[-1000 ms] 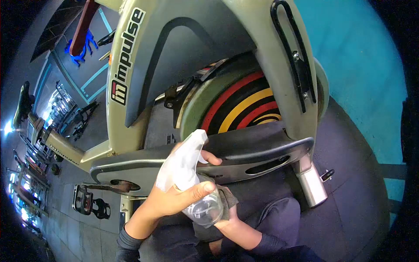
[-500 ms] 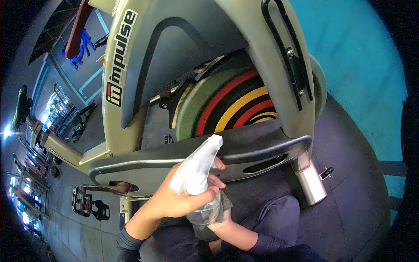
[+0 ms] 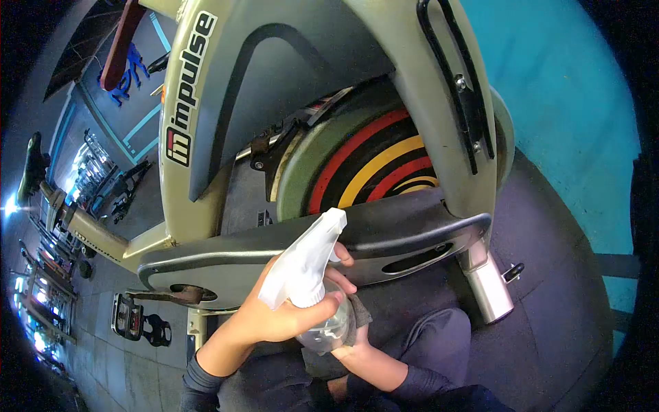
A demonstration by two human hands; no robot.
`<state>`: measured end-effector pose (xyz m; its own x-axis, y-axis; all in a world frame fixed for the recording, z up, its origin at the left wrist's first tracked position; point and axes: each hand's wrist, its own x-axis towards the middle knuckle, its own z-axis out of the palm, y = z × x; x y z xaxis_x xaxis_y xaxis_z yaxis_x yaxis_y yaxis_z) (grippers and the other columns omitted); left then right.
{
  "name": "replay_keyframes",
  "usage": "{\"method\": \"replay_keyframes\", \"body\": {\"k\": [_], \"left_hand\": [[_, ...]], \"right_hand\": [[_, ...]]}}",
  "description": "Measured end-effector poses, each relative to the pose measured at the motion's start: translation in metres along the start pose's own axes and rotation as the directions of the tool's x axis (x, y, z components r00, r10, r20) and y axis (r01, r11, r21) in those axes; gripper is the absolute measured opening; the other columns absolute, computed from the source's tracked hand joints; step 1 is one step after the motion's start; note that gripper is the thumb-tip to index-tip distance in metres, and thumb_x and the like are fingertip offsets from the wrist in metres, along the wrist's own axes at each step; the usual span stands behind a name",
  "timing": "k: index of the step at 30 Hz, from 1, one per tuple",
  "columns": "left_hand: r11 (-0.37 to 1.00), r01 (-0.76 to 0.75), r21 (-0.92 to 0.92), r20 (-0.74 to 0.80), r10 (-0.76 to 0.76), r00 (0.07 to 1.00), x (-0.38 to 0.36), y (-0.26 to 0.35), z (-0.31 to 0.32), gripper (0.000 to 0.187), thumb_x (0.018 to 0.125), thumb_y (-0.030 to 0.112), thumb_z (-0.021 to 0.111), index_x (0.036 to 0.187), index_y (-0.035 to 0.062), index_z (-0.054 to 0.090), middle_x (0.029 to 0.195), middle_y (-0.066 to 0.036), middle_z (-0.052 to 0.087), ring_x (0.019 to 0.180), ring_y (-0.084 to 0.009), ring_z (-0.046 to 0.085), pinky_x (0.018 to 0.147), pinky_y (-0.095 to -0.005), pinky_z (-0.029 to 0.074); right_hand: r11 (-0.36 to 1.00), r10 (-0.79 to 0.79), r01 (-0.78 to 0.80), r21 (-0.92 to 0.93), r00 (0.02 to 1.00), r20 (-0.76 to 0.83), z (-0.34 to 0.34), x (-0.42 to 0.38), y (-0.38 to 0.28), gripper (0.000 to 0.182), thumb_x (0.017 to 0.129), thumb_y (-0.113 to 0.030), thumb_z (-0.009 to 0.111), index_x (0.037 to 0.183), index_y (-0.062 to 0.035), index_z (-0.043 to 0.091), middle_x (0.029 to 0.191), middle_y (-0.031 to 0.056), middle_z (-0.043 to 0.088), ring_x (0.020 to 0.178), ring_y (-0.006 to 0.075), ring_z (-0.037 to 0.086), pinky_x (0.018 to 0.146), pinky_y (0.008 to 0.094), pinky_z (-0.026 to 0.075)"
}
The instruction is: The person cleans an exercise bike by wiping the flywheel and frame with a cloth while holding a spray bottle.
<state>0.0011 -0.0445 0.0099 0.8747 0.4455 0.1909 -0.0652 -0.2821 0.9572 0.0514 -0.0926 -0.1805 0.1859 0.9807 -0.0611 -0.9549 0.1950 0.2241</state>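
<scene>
A clear spray bottle [image 3: 328,328] with a white trigger head is tilted in front of the exercise bike. My left hand [image 3: 280,314] is closed round its neck, thumb across the front and fingers reaching round the far side near the trigger. Just below and behind the bottle is my right hand [image 3: 360,351], largely hidden, with a grey cloth [image 3: 360,318] in it. The cloth lies up against the bottle's side; the right fingers cannot be seen.
The exercise bike [image 3: 302,75] fills the space ahead, its striped flywheel [image 3: 377,161] behind the long chain guard [image 3: 295,255]. A pedal [image 3: 130,319] hangs at the left. The silver foot [image 3: 491,292] stands near my bent knee [image 3: 443,336]. Other gym machines [image 3: 93,161] stand further left.
The spray bottle's head has shifted slightly left and up, and the bottle leans a little more. The grey cloth shows slightly more at its right side. Both hands keep their hold.
</scene>
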Motion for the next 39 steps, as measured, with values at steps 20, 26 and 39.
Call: {"method": "replay_keyframes", "body": {"k": [20,26,39], "left_hand": [[0.924,-0.312,-0.22,0.467,0.38,0.798,0.035,0.013,-0.059,0.044,0.071,0.003,0.076,0.108,-0.0081,0.056,0.101,-0.017,0.063,0.09,-0.0257,0.064,0.083,-0.038,0.049],[0.918,-0.339,0.207,0.449,0.219,0.867,0.043,0.026,-0.054,0.035,0.071,0.024,0.075,0.091,-0.003,0.062,0.098,-0.021,0.065,0.095,-0.0353,0.063,0.087,-0.043,0.048],[0.551,-0.632,0.545,0.445,0.449,0.775,0.069,-0.011,-0.078,0.053,0.066,0.05,0.055,0.082,0.002,0.069,0.15,-0.028,0.032,0.144,-0.0517,0.011,0.113,-0.0609,0.006]], "right_hand": [[-0.259,-0.749,0.889,-0.379,0.063,0.66,0.104,-0.057,-0.114,0.038,0.09,-0.032,0.049,0.109,0.0006,0.043,0.112,0.0241,0.054,0.096,0.0314,0.062,0.084,0.0425,0.055],[-0.695,-0.565,0.664,-0.276,-0.266,0.781,0.112,-0.048,-0.125,0.045,0.093,-0.03,0.045,0.125,-0.0004,0.035,0.117,0.0268,0.053,0.103,0.0391,0.061,0.085,0.0498,0.057],[-0.947,0.306,-0.104,0.303,-0.016,0.952,0.2,0.025,-0.098,0.019,0.074,-0.01,0.068,0.093,-0.0105,0.066,0.087,0.0041,0.056,0.078,0.0228,0.057,0.062,0.033,0.042]]}}
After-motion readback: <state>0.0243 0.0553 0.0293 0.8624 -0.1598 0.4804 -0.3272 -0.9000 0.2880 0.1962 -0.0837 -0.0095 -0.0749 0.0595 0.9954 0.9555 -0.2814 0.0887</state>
